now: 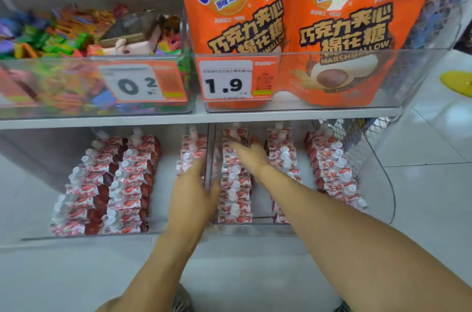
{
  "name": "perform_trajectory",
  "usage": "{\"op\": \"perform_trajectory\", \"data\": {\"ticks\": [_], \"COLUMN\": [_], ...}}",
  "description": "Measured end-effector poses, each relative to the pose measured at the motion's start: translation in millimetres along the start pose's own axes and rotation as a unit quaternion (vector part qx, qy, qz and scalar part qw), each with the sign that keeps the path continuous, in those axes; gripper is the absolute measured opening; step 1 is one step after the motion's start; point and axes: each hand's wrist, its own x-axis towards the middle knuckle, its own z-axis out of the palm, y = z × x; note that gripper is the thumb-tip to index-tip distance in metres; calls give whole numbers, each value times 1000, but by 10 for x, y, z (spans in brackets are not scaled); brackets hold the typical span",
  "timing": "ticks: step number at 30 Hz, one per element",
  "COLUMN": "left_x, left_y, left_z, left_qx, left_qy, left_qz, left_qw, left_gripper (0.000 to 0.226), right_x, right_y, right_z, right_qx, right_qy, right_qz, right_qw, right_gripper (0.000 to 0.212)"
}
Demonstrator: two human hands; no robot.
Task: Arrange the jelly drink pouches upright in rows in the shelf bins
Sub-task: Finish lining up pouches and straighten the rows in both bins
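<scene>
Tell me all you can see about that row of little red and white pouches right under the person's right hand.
The pouch row runs front to back along the left side of the right clear bin on the lower shelf. Each pouch looks like glossy red and white printed plastic with a white screw cap on top, standing roughly upright and packed against the next. The right hand lies over the row's far end, blurred, fingers stretched. The bin's clear wall borders its left side.

A shop: price tags (224, 81) front clear shelf bins (332, 105) stocked with Ovaltine marshmallow bags (352, 18) and loose candies (51, 33).
</scene>
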Motion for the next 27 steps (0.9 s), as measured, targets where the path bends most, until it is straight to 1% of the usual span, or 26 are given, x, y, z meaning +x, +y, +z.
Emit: {"op": "perform_trajectory", "data": {"ticks": [3, 6, 8, 10, 14, 17, 20, 23, 25, 27], "left_x": [-12, 11, 21, 27, 43, -18, -46, -52, -57, -52], "left_y": [-73, -169, -210, -210, -206, -166, -163, -142, -128, -139], "left_z": [12, 37, 39, 44, 52, 58, 90, 93, 74, 64], "left_qx": [9, -7, -25, -36, -52, -52, -51, -50, -59, -67], "left_qy": [9, -17, -35, -42, -43, -25, -14, -14, -24, -29], "left_qz": [0, 2, -9, -22, -31, -23, -28, -33, -35, -37], "left_qw": [1000, 1000, 999, 998, 997, 998, 998, 998, 997, 997], "left_gripper": [53, 57, 65, 70, 70, 67, 62, 60, 60, 60], "right_x": [145, 198, 193, 179, 215, 207, 185, 158, 137, 88], "right_y": [-9, 32, 79, 75, 84, 101, 127, 130, 96, 105], "right_z": [115, 209, 267, 298, 264, 218, 244, 255, 232, 191], "right_qx": [0, -28, -20, -3, 34, 28, 53, 71, 72, 55], "right_qy": [1, 3, -5, -18, -58, -80, -69, -75, -96, -122], "right_qz": [24, 20, 2, -7, -19, -26, -28, -30, -24, 20], "right_qw": [1000, 999, 1000, 1000, 998, 996, 996, 994, 993, 991], "right_gripper": [84, 89, 81, 72, 68, 75, 62, 57, 64, 78]}}
